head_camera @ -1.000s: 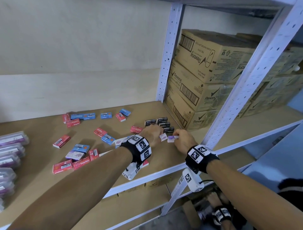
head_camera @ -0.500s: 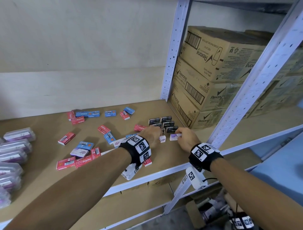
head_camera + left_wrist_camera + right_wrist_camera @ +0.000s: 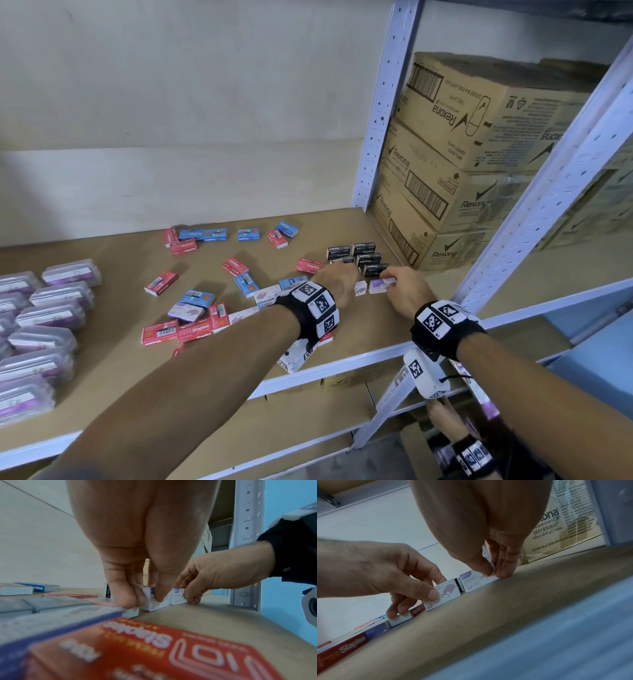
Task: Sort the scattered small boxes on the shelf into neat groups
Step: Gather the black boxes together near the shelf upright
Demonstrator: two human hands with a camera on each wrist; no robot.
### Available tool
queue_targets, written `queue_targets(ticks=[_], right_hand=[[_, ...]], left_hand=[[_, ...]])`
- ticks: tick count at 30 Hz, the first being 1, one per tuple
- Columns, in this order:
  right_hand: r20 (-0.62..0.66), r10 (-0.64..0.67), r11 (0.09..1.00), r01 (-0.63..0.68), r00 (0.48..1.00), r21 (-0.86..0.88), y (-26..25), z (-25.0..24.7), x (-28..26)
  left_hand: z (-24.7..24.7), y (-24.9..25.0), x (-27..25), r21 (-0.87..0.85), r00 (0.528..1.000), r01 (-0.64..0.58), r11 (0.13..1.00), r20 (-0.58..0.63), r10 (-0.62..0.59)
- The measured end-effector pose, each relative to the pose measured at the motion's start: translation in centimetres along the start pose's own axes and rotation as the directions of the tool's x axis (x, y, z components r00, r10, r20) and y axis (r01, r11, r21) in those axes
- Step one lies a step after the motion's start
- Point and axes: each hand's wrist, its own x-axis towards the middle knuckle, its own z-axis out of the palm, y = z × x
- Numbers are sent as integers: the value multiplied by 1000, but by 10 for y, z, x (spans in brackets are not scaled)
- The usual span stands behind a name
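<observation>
Left hand: your left hand (image 3: 337, 282) pinches a white staple box (image 3: 444, 595) between thumb and fingers, standing it on edge on the shelf (image 3: 359, 342).
Right hand: your right hand (image 3: 406, 289) pinches a second white-and-purple staple box (image 3: 382, 285) at its right end, thumb in front and fingers behind.
The 2 white boxes: they stand just beside each other with a narrow gap between them, near the shelf's front edge, at about 5 o'clock on the board.
Black boxes: a tight group of black boxes (image 3: 358, 257) sits directly behind your hands, at 12 o'clock from them.
Red and blue boxes: these lie scattered toward 9 and 10 o'clock of your left hand; a blue box (image 3: 202, 234) lies by the back wall, and a red Staples box (image 3: 193, 330) lies nearer the front.
White boxes not yet grouped: one lies flat at 9 o'clock of your left wrist (image 3: 186, 311).
Clear plastic cases: purple-labelled cases (image 3: 54, 308) are piled at the far left end of the shelf.
Cartons: 3 Rexona cartons (image 3: 479, 137) are stacked in the next bay, at 2 o'clock.
</observation>
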Motion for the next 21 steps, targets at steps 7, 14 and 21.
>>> queue_targets(ticks=[7, 14, 21], right_hand=[[-24, -45, 999, 45, 999, -1, 2, 2, -1], [-95, 15, 999, -18, 995, -28, 1, -3, -8], [-151, -104, 994, 97, 983, -50, -23, -18, -7]], left_hand=[[-3, 0, -4, -24, 1000, 6, 1000, 13, -6], [-16, -5, -15, -144, 998, -5, 990, -61, -4], [-40, -35, -34, -211, 993, 30, 977, -103, -52]])
